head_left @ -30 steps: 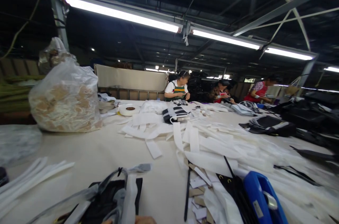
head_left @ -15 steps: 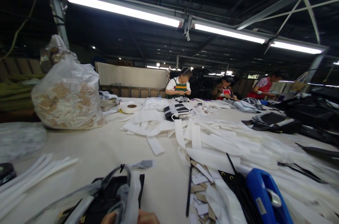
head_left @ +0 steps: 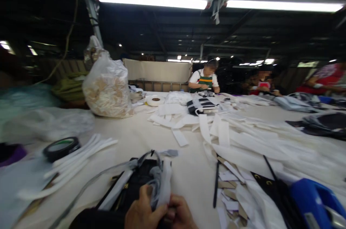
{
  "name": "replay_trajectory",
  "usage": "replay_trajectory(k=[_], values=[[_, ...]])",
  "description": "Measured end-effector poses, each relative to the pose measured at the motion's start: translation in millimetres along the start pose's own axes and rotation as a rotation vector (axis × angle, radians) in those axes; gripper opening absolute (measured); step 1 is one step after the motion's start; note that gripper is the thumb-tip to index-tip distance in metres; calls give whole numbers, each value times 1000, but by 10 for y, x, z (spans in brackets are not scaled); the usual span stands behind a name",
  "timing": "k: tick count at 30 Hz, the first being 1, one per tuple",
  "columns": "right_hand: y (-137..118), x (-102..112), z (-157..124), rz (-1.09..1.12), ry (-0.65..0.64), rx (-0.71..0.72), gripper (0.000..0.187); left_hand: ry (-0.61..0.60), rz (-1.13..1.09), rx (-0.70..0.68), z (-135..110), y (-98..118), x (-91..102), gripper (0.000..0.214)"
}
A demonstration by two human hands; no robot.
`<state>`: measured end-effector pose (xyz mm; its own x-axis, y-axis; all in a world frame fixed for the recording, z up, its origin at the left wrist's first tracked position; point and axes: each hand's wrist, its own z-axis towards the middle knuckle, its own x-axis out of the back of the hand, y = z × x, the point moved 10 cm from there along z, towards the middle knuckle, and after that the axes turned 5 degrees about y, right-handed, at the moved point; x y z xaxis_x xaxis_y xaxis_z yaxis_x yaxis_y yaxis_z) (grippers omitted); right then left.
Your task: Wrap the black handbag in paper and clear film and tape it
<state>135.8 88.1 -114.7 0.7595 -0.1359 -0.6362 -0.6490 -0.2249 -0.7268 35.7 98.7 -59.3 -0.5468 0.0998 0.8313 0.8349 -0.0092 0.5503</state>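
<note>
A black bag point(head_left: 139, 175) with gold-coloured marks lies on the table at the lower middle, partly under my hands. Clear plastic wrapping covers its grey strap point(head_left: 101, 171). Along the bag's right side runs a white wrapping strip point(head_left: 165, 182). My left hand point(head_left: 144, 209) is closed on the lower part of this strip, its thumb pointing right. Close beside it, my right hand point(head_left: 180, 214) pinches the same strip near its lower end. The fingertips of both hands nearly meet, and the exact grip between them is partly hidden.
Left of the bag are white strips point(head_left: 81, 160) and a black tape roll point(head_left: 61, 148). A stuffed plastic bag point(head_left: 108, 88) stands farther back. To the right lie cardboard scraps point(head_left: 229, 185), a blue tape dispenser point(head_left: 310, 200) and piled white strips point(head_left: 248, 146). Co-workers point(head_left: 205, 77) are across the table.
The view has turned left and tilted down, so the scene sits farther right. Both my hands now show more fully at the white strip. The bag stays on the table.
</note>
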Motion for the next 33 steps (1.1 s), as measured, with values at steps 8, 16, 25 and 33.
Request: replay_trajectory(k=[8, 16, 25, 33], values=[[259, -121, 75, 108, -71, -222, 12, 75, 7, 2, -70, 73, 137, 35], [59, -43, -59, -97, -29, -149, 12, 165, 9, -39, -86, 62, 134, 24], [-162, -26, -175, -214, 27, -53, 17, 210, 87, -70, -87, 73, 126, 25], [-54, 70, -49, -320, 128, -44, 42, 288, 136, -113, -83, 101, 137, 17]])
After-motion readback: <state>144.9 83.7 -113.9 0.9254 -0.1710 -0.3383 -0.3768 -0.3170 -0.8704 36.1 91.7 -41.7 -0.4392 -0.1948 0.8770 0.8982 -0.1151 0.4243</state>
